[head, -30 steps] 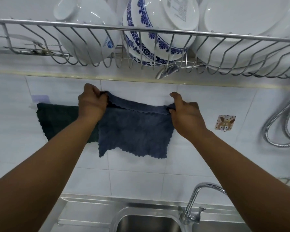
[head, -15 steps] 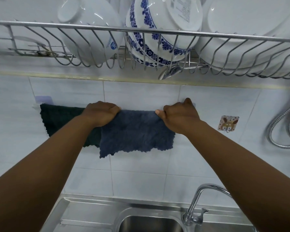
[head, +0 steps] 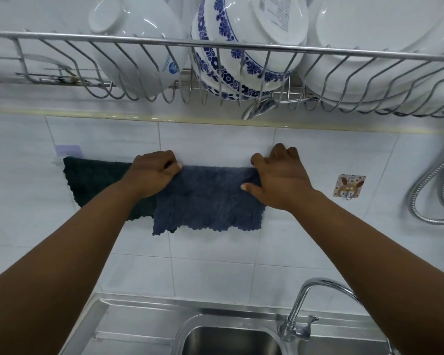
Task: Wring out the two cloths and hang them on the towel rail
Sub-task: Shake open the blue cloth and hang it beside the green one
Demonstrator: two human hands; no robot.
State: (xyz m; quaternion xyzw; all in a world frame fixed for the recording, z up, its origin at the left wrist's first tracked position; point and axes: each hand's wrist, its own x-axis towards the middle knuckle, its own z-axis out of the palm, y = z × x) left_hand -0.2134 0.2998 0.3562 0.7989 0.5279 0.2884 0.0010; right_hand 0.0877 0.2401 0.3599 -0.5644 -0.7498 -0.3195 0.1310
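Observation:
A blue-grey cloth [head: 208,201] hangs folded over the towel rail on the tiled wall, its scalloped edge pointing down. My left hand [head: 153,174] grips its upper left corner and my right hand [head: 280,178] grips its upper right corner, thumb pressed on the front. A dark green cloth [head: 95,183] hangs on the same rail to the left, partly behind my left forearm and overlapped by the blue-grey cloth. The rail itself is hidden under the cloths; only its white left end [head: 55,162] and a pale mount [head: 68,151] show.
A wire dish rack [head: 215,47] with white and blue-patterned bowls hangs overhead. A steel sink [head: 228,339] and a tap [head: 300,321] sit below. A sticker hook [head: 349,187] and a metal shower hose [head: 431,190] are on the wall at right.
The blue-grey cloth went from being held spread against the wall to lying folded over the rail. Both hands dropped onto its top edge and now sit at its two corners.

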